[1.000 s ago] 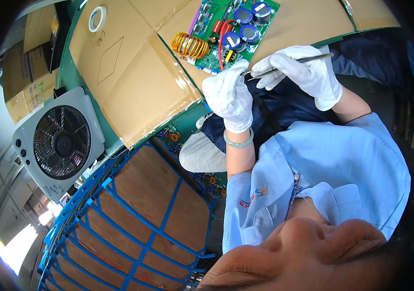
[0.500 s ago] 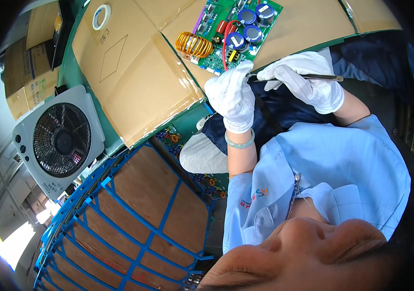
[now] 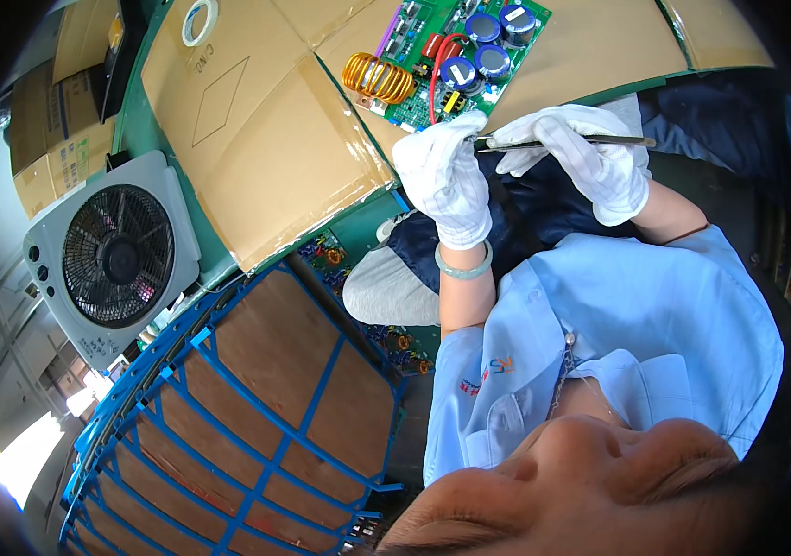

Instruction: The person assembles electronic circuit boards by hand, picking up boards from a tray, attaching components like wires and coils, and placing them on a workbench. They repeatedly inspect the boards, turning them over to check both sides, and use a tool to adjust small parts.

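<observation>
White gloves cover both of my hands. My right hand [image 3: 590, 162] is closed round slim metal tweezers [image 3: 622, 140], held almost level, their tips pointing toward my other hand. My left hand [image 3: 443, 171] is pinched together just left of those tips; whatever sits between its fingers is hidden or too small to name. Right beyond the left fingertips lies a green circuit board [image 3: 411, 111]. It carries several blue-topped capacitors [image 3: 493, 62], a copper-wound coil [image 3: 377, 78] at its left edge and a red wire [image 3: 433, 88] running toward me.
Flattened cardboard [image 3: 265, 139] covers the green table [image 3: 344, 233]. A roll of white tape [image 3: 199, 22] lies at the far left. To the left stands a grey box fan [image 3: 119, 259]. Nearer me is a blue wire rack [image 3: 275, 474] with brown panels; more boards [image 3: 402, 343] sit beside it.
The tweezers have swung a little flatter in my right hand, and its fingers have shifted along them. My left hand stays nearly in place. The whole view has shifted slightly.
</observation>
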Available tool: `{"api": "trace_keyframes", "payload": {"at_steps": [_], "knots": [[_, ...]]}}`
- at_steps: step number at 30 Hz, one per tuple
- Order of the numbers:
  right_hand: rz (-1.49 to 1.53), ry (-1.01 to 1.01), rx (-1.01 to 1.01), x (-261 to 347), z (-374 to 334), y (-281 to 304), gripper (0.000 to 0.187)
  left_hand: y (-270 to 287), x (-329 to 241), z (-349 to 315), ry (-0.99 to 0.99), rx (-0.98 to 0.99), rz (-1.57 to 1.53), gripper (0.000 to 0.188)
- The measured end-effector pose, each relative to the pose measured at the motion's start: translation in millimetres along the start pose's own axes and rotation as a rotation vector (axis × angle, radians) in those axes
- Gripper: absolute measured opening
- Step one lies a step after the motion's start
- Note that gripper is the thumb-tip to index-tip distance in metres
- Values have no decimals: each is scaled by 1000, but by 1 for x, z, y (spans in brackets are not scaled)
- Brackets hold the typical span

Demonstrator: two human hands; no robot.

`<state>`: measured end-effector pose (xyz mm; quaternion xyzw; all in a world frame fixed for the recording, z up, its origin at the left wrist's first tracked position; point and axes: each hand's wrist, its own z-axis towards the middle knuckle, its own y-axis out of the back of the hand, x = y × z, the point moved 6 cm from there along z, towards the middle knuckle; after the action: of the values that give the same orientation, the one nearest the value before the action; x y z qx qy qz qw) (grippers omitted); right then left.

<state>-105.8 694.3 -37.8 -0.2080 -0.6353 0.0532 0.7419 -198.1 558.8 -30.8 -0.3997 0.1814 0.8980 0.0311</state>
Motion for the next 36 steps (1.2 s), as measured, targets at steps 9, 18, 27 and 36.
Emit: {"api": "trace_keyframes", "payload": {"at_steps": [9, 18, 27, 36], "knots": [[-23, 84, -30, 2, -1, 1, 22, -2, -5, 2, 60, -45, -96, 21], [-1196, 678, -203, 12, -17, -24, 46, 2, -4, 0, -10, -18, 87, 19], [-927, 453, -210, -12, -15, -11, 41, 0, -1, -6, 93, -153, -104, 18], [-587, 62, -27, -31, -7, 6, 36, 5, -10, 2, -20, -82, 187, 22]]}}
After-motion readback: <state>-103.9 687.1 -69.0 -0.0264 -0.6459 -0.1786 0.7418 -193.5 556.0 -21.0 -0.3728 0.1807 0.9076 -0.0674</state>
